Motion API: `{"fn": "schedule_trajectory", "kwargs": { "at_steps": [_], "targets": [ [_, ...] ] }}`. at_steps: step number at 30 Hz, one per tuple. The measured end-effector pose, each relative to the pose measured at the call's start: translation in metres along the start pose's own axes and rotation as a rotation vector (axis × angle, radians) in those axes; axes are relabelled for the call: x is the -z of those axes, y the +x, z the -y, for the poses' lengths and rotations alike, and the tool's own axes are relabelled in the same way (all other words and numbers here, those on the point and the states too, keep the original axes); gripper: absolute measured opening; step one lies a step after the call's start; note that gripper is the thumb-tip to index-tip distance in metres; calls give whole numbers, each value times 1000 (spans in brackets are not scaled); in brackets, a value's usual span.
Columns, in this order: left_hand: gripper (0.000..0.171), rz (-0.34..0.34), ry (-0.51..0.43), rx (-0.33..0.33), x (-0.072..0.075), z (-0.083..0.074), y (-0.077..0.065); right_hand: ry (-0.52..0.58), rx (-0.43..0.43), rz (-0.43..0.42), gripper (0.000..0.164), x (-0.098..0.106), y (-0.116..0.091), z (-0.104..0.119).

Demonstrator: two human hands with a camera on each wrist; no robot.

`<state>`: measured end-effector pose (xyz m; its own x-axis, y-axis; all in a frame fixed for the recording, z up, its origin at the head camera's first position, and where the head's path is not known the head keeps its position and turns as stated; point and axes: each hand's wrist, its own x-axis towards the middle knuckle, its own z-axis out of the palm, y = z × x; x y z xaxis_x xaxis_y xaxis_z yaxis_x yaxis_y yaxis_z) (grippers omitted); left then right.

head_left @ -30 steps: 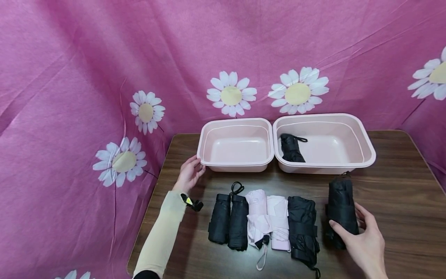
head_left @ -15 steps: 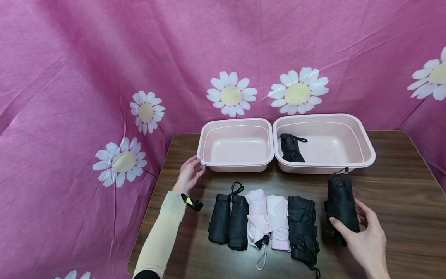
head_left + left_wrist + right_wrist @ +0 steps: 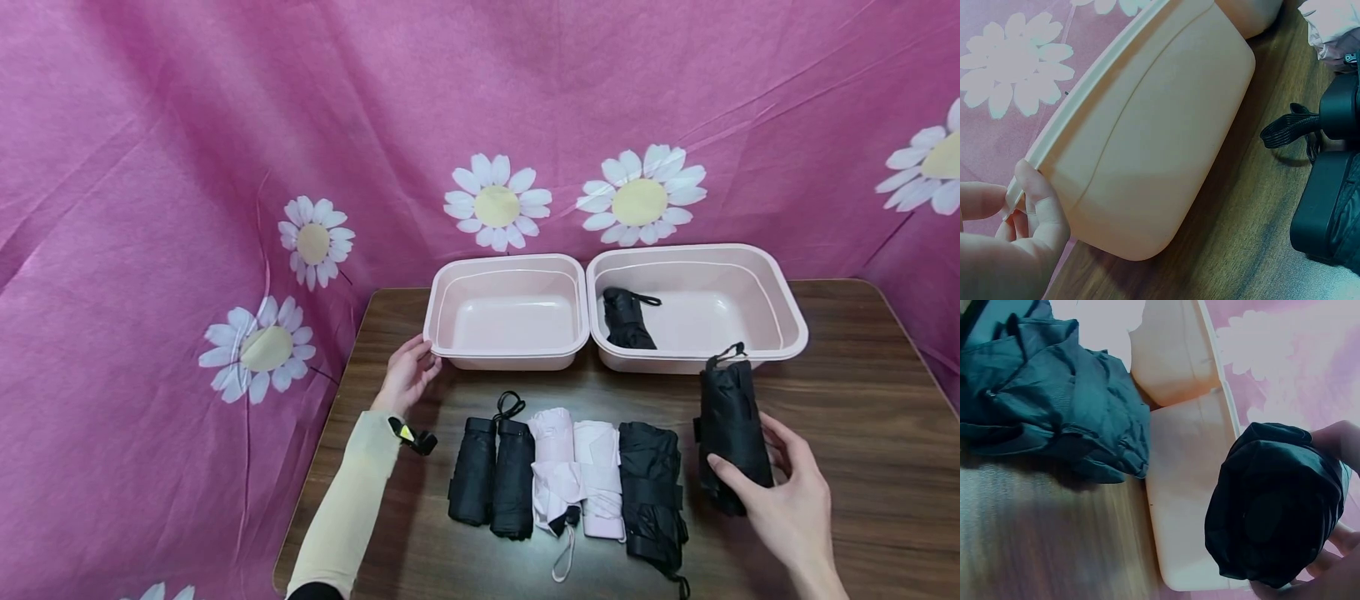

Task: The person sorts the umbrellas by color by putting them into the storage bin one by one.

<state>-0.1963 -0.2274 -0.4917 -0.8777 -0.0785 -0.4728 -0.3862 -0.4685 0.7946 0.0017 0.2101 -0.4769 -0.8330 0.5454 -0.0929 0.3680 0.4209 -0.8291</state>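
Note:
My right hand (image 3: pixel 791 500) grips a black folded umbrella (image 3: pixel 731 433), its wrist loop pointing up toward the right basin. Seen from the right wrist, the end of this umbrella (image 3: pixel 1272 506) faces the camera, with fingers wrapped around its side. At the near left corner of the left pale pink basin (image 3: pixel 510 360), my left hand (image 3: pixel 408 375) pinches the rim; the left wrist view shows the thumb and fingers on either side of that rim (image 3: pixel 1085 94). Another black folded umbrella (image 3: pixel 627 321) lies inside the right pale pink basin (image 3: pixel 720 308).
A row of folded umbrellas lies before the basins: two slim black ones (image 3: pixel 472 471) (image 3: pixel 513 479), a pale pink one (image 3: pixel 553 450), a whitish-pink one (image 3: pixel 598 475) and a bulkier black one (image 3: pixel 651 492). The wooden table (image 3: pixel 862 400) meets a pink flowered cloth (image 3: pixel 390 125) behind.
My right hand has raised the black umbrella slightly and shifted it forward and a little left, so its loop now overlaps the right basin's front. My left hand has stayed at the rim.

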Motion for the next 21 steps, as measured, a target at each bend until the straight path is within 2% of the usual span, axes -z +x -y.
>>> {"fn": "schedule_trajectory", "kwargs": {
  "at_steps": [8, 14, 21],
  "targets": [
    [43, -8, 5, 7, -1, 0, 0, 82, 28, -71, 73, 3, 5, 11],
    [45, 1, 10, 9, 0, 0, 0, 112, 3, -69, 71, 6, 11, 20],
    [44, -1, 18, 5, -2, -1, -1, 169, 15, -59, 71, 8, 20, 29]
  ]
}}
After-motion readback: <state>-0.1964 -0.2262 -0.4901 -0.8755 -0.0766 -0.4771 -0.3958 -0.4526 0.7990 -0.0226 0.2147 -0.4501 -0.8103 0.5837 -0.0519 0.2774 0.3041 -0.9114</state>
